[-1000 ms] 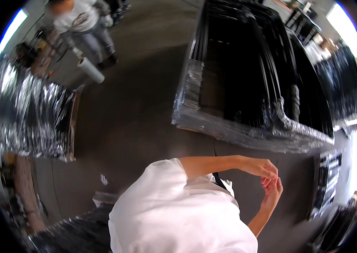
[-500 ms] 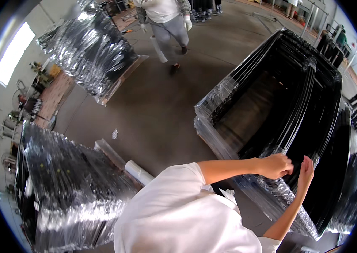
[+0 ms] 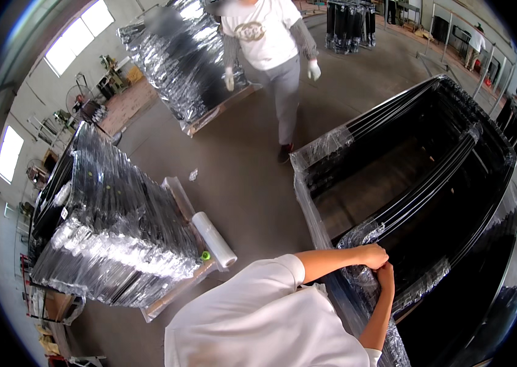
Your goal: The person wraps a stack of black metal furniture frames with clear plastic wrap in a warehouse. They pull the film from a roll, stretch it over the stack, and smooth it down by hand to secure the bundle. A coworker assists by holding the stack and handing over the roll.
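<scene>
My left hand (image 3: 372, 255) and my right hand (image 3: 385, 276) meet over the near end of a stack of black frames (image 3: 424, 204). Both sets of fingers are curled closed. Whatever they pinch is hidden or too small to name. Clear stretch film (image 3: 362, 236) wraps the bundled bars just beside my left hand, and more film runs down the stack's near side by my right forearm.
At the left stands a film-wrapped stack (image 3: 127, 205) on a pallet, with a roll of clear film (image 3: 214, 240) beside it. A person (image 3: 267, 37) in white gloves stands ahead, near another wrapped stack (image 3: 188, 61). Further black frames (image 3: 472, 293) lie at the right.
My hands, apart before, have come together and moved left along the near end of the frames. The gloved person is nearer, and the film roll in front of their legs is no longer seen there.
</scene>
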`<control>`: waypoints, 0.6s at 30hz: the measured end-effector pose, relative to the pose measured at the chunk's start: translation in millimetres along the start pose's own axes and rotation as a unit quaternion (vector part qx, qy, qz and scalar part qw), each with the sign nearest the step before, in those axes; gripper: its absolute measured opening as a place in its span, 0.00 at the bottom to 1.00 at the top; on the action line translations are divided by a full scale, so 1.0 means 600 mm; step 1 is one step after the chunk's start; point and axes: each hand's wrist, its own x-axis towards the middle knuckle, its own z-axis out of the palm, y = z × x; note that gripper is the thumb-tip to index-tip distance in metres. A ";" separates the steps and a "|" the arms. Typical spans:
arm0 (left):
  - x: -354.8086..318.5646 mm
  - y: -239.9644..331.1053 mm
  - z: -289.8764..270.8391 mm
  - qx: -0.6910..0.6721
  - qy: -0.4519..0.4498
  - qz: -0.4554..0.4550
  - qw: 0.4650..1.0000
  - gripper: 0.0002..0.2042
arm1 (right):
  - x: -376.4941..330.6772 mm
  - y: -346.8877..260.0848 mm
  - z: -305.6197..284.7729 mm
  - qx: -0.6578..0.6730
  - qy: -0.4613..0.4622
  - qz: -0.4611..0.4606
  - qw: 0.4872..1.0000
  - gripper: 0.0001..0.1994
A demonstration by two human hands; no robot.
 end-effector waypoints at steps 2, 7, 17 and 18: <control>-0.005 0.008 -0.011 0.026 -0.015 0.003 1.000 0.08 | -0.003 0.009 0.001 0.003 -0.032 0.004 0.999 0.08; -0.005 0.011 -0.012 0.047 -0.029 -0.017 0.998 0.09 | -0.014 -0.040 -0.009 0.016 -0.064 0.027 0.997 0.07; -0.010 0.007 -0.025 0.028 -0.050 -0.013 0.998 0.10 | -0.011 -0.030 -0.005 0.077 -0.081 0.033 0.993 0.06; -0.007 0.007 -0.025 0.027 -0.053 -0.007 0.998 0.10 | -0.009 -0.021 -0.004 0.067 -0.072 0.032 0.995 0.05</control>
